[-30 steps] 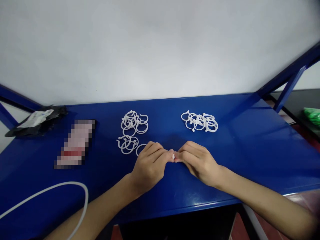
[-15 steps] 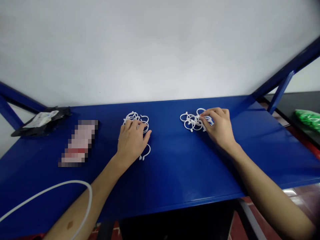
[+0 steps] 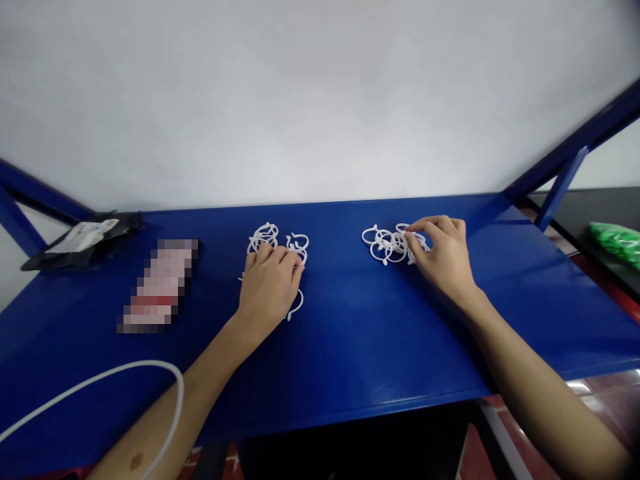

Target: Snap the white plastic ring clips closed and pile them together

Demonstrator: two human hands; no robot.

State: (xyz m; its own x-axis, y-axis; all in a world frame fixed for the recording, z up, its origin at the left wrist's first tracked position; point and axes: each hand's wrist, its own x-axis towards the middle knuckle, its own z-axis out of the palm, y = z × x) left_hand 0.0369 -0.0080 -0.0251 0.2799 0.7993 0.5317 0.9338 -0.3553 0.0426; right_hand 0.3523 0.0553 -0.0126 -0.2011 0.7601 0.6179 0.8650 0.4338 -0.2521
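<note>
Several white open plastic rings with small knobbed ends lie in two groups on a blue table (image 3: 360, 333). My left hand (image 3: 270, 283) rests palm down over the left group of rings (image 3: 263, 235), thumb against the curled index finger at a ring (image 3: 299, 253); the palm hides part of the group. One loose ring (image 3: 299, 301) shows below the thumb. At the right edge of the other ring pile (image 3: 383, 245) is my right hand (image 3: 443, 253), its thumb and index fingertips slightly apart beside the rings.
A blurred-out flat phone-like object (image 3: 160, 283) lies left of my left hand. Behind it sits a black plastic package (image 3: 85, 237) with a white label. A white cable (image 3: 125, 365) loops over my left forearm. Green bagged material (image 3: 617, 241) is at the far right.
My right hand has drawn slightly right, and the ring it pinched now sits lower on the right pile. My left hand has shifted slightly right, moving rings beneath it.
</note>
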